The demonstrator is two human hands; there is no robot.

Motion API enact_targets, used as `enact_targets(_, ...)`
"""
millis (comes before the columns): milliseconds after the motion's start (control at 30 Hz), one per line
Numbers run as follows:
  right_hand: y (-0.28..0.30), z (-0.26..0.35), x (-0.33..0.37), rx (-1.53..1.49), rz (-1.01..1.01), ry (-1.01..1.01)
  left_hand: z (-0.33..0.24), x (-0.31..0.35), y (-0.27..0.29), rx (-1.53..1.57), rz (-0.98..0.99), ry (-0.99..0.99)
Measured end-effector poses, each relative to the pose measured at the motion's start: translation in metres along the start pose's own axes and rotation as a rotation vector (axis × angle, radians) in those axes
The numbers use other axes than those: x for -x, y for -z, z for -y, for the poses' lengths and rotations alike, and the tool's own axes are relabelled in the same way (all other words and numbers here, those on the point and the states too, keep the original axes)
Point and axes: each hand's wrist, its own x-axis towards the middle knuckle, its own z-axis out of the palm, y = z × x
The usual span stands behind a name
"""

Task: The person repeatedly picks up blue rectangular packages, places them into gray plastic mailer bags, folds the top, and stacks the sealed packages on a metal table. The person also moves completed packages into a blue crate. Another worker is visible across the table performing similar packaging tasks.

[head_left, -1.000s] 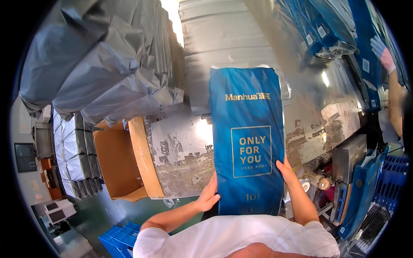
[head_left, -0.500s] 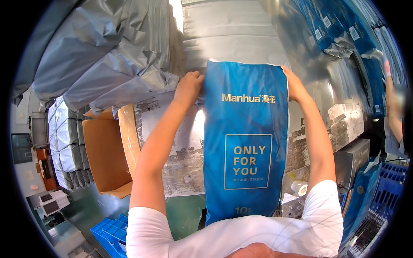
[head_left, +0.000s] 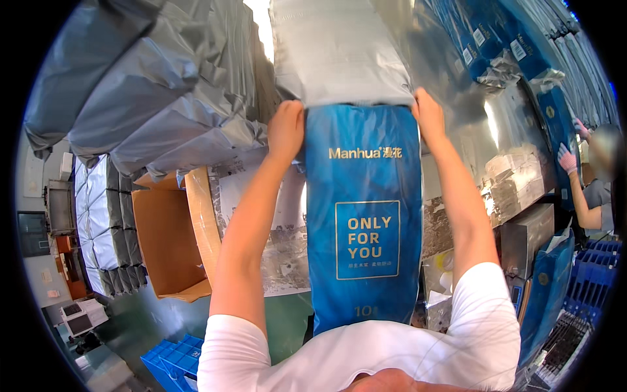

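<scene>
At the far left a stack of grey plastic-wrapped bundles (head_left: 150, 98) leans overhead, with more wrapped bundles (head_left: 104, 228) piled upright below it, just beside an open cardboard box (head_left: 166, 242) that lies tipped on its side with its mouth toward the camera. A blue plastic crate (head_left: 173, 359) sits at the lower left, near the person's shoulder. The left hand (head_left: 286, 130) is raised with the arm stretched up, its fingers curled shut on the top left corner of a tall blue package (head_left: 364, 215), which stands upright in the middle of the view, right in front of the person's chest, its lower end hidden behind the white shirt. A grey plastic bag (head_left: 339, 52) hangs above it, its open lower edge meeting the package's top; it seems to be drawn just over that edge, though the fold there is hard to read. The right hand (head_left: 428, 114) grips the top right corner in the same closed way, touching both bag and package. Further right, more blue packages (head_left: 496, 46) lie stacked in rows, and at the far right edge a co-worker's gloved hand (head_left: 565, 159) in pink reaches toward them.
</scene>
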Motion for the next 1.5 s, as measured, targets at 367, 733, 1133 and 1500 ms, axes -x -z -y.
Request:
enact_targets(367,-0.029,-0.005,0.044,0.147,0.298,-0.308,0.007,0.05,-0.008,-0.205,0.399,0.415)
enact_targets(733,0.007,-0.009,0.094,-0.138,0.305,-0.204,0.019,0.095,0.04,0.042,0.194,0.577)
enact_targets(1133,-0.011,0.005,0.095,0.014,0.503,-0.271,0.007,0.095,0.011,-0.255,0.648,0.542)
enact_targets(1500,0.038,0.022,0.133,-0.434,0.262,-0.296,0.007,0.126,0.022,-0.241,0.727,0.495)
